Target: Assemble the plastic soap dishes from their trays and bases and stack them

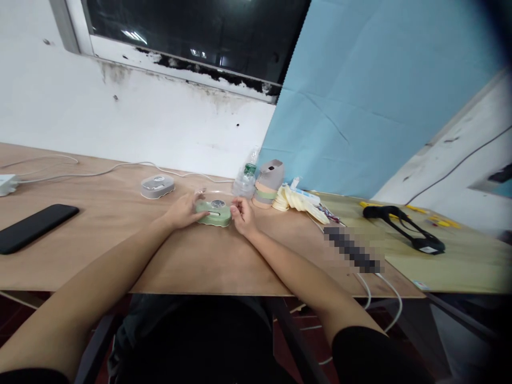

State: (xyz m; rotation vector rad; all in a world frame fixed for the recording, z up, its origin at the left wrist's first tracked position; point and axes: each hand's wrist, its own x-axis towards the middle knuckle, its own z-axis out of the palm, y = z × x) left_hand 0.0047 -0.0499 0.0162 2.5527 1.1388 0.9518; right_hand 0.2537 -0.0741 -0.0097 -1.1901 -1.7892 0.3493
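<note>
A pale green oval plastic case (216, 215) with a dark slot and a round silvery label rests on the table in front of me. A clear plastic edge (216, 192) shows just behind it. My left hand (184, 210) grips the case at its left end, thumb on the top near the slot and fingers round the far side. At the right end, my right hand (244, 215) has its fingers curled together close to the case; whatever they pinch is too small to make out. A similar grey oval case (157, 186) lies farther left.
Behind my right hand stand a clear bottle with a green cap (250, 169) and a stack of coloured cup-like pieces (269, 184). Cream-coloured pieces (296, 200) lie beside them. A black phone (38, 226) is at left, a black strap-like frame (404, 228) at right. Cables cross the table (208, 256).
</note>
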